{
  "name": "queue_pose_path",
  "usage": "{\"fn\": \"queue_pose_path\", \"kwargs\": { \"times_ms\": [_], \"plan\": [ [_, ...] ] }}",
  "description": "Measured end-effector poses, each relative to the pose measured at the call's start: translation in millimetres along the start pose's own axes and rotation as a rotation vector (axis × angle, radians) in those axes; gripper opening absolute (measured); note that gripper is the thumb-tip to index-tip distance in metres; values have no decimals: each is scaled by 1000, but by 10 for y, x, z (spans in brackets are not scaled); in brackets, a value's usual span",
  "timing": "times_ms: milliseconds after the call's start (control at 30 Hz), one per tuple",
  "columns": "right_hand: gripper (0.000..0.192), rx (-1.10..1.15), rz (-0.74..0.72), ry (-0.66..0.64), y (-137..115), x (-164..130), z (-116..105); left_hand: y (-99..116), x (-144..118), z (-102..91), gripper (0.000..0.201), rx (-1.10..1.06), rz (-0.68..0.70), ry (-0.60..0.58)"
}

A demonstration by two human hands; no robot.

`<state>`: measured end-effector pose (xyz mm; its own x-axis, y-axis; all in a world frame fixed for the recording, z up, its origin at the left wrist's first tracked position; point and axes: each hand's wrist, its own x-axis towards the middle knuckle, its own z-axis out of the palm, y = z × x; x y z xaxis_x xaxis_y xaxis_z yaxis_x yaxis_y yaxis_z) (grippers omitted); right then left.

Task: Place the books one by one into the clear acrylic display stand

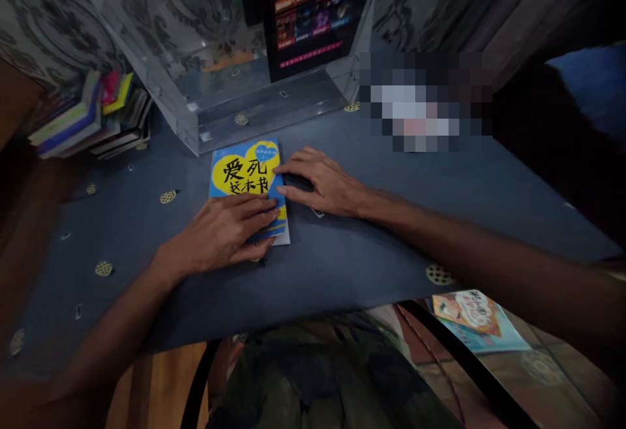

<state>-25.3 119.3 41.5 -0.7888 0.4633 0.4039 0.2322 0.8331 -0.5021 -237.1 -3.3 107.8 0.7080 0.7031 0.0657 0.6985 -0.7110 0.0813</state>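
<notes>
A small book with a blue cover, a yellow heart and black Chinese characters lies closed on the table. Across its lower part rests my left hand, laid flat with the fingers stretched toward the right edge and covering some of the cover. My right hand is at the book's right side, thumb and fingers apart, fingertips touching or very near the edge. A strip of pale pages or another sheet shows under the lower right corner.
Behind the book stands a clear acrylic case with a lit screen at it. Several books are piled at the left. A dark tablecloth covers the table. Another book lies low at the right; a blurred-out patch hides the back right.
</notes>
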Motion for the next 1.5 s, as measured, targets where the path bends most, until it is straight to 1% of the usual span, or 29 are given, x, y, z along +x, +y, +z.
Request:
{"fn": "queue_pose_path", "kwargs": {
  "times_ms": [133, 267, 433, 533, 600, 733, 867, 967, 1100, 1233, 1300, 1367, 1500],
  "plan": [
    [69, -37, -11, -39, -29, -20, -14, 1, 8, -1, 34, 30, 24, 43],
    [90, -78, -26, -125, -69, -49, -35, 14, 11, 0, 34, 52, 12, 22],
    [105, -105, -11, -196, -86, -82, -13, 29, 9, 12, 36, 72, 13, 2],
    [112, -106, 2, -199, -83, -100, 18, 27, 16, 23, 35, 56, 17, 25],
    [115, -104, 12, -204, -77, -110, 35, 10, 32, 50, 34, 37, -9, 45],
    [122, -95, 41, -234, -64, -121, 49, -91, 116, 148, 38, 26, -116, 59],
    [132, -75, 71, -268, -61, -116, 43, -276, 285, 211, 44, 65, -162, 51],
    [136, -57, 92, -276, -70, -108, 34, -431, 434, 218, 44, 81, -188, 48],
    [137, -35, 103, -292, -73, -112, 26, -621, 587, 249, 43, 75, -255, 60],
    [128, -32, 61, -307, -62, -118, 11, -745, 635, 307, 44, 17, -298, 84],
    [125, -41, 63, -325, -66, -111, -2, -784, 609, 323, 44, -23, -295, 92],
    [126, -51, 78, -342, -77, -100, -15, -822, 539, 323, 45, -43, -294, 90],
    [127, -62, 99, -351, -103, -94, -41, -922, 265, 290, 47, -36, -355, 113]
  ]
}}
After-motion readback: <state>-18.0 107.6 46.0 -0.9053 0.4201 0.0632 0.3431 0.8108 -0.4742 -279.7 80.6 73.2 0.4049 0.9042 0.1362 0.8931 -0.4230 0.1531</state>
